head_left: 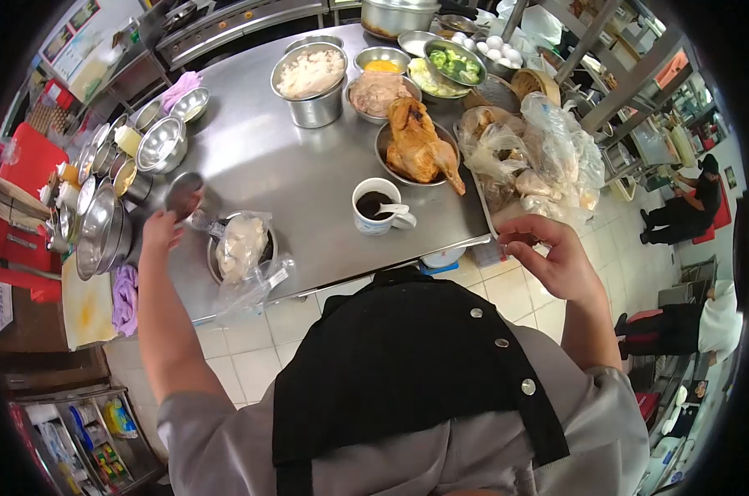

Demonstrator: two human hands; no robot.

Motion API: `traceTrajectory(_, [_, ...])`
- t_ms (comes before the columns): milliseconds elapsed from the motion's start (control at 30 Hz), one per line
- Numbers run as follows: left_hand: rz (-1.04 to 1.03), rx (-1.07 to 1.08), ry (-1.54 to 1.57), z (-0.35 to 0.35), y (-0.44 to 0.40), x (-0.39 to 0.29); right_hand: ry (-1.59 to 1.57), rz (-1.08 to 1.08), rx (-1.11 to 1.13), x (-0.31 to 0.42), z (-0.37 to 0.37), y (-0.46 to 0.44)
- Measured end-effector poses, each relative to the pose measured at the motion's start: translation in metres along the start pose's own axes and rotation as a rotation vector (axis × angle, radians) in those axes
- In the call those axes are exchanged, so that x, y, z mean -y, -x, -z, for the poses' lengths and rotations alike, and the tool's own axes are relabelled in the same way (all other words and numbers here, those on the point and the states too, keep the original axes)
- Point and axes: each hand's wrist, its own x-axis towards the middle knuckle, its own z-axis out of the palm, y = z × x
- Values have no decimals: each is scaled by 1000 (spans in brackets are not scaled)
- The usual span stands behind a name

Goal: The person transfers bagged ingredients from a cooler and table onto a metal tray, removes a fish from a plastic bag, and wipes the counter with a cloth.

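Note:
My left hand (163,231) is at the left of the steel table, fingers slightly apart beside a dark-looking metal cup (184,195). Just right of it, a steel bowl (214,258) contains a clear plastic bag with pale contents (243,246). My right hand (552,255) hovers by the table's right edge, its fingers loosely curled and the thumb apart. Near it are plastic bags of pale food (556,157) on a tray. Between the hands stands a white mug (366,221) with dark liquid and a white spoon. Behind it, a browned cooked bird (420,142) lies in a steel bowl.
Steel bowls (161,145) and bottles crowd the left side. Toward the back are a pot of pale shredded food (311,70), greens (454,66) and eggs (496,51). Metal posts (593,62) rise at the right. Two other people (695,202) (688,331) are farther right.

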Motion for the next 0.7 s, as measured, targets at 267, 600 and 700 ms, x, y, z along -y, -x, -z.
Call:
traceTrajectory(267, [-753,346,-904,-97,5,-116,18,-68,-112,-11,4,27])
traceTrajectory(600, [-107,124,-273,2,71,-42,-113,-214,-75,-49,21,48])
traceTrajectory(700, [53,186,-16,4,119,2,-137,-176,-28,-53,20,39])
